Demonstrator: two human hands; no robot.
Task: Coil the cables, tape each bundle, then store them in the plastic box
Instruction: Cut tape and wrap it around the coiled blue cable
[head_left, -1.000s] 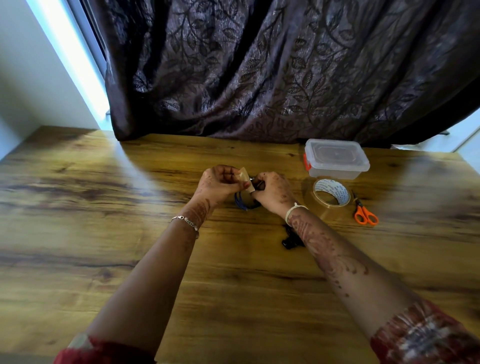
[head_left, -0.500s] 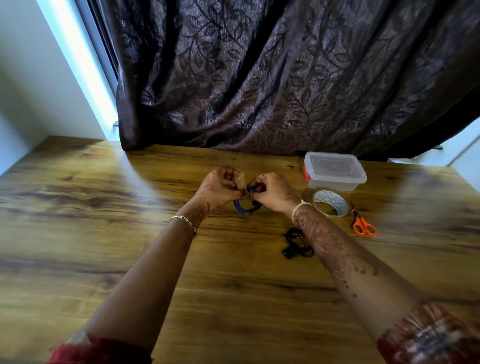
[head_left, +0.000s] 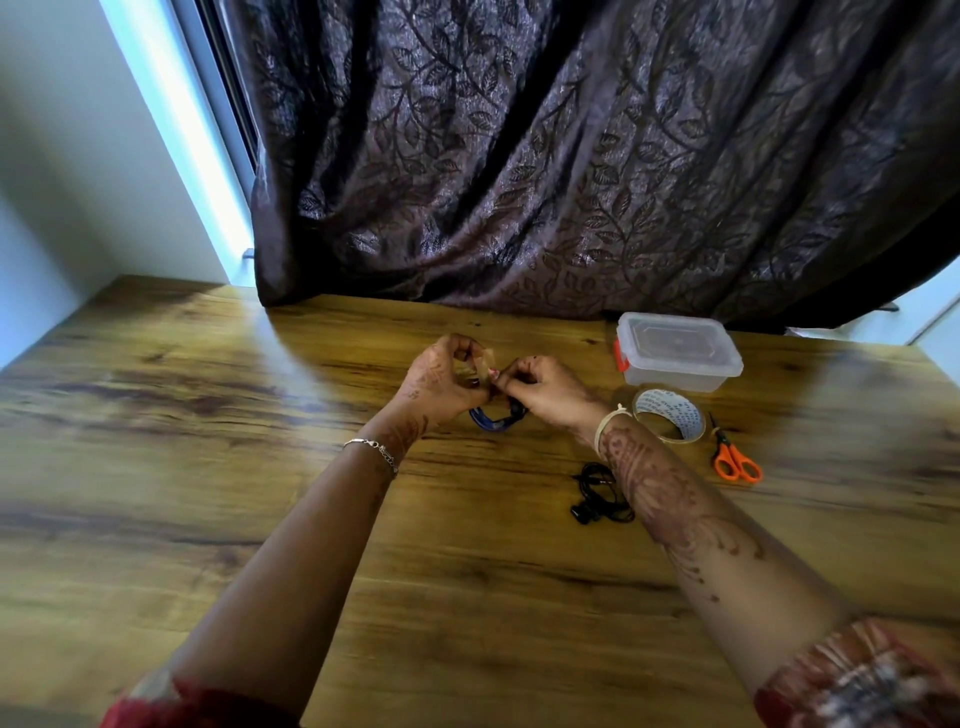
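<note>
1. Now, both hands meet over the middle of the desk (head_left: 208, 467). The left hand (head_left: 441, 384) and the right hand (head_left: 550, 387) are almost knuckle to knuckle, raised just off the wood where the person can see the work.
2. The left fingers (head_left: 460, 345) are curled and pinching a tape strip (head_left: 485, 364). It's held up and stretched, I'd say so it won't stick to itself.
3. The right fingers (head_left: 511, 371) pinch the blue cable (head_left: 493, 418) at the top of its coil, which hangs below both hands. Gripping it there looks meant to stop the loops springing apart while the tape goes round.
4. The black cable (head_left: 600, 493) lies in a loose heap beside the right forearm, with no tape on it. That one's next, I reckon.
5. The tape roll (head_left: 670, 415) and orange scissors (head_left: 735, 460) lie to the right, within easy reach. The plastic box (head_left: 680, 353) sits behind them with its lid on, near the curtain (head_left: 571, 156). I can't tell whether anything is inside.
6. As for writing, there's dark print round the inside of the roll, but it's too blurred to read. I see no label on the box.
</note>
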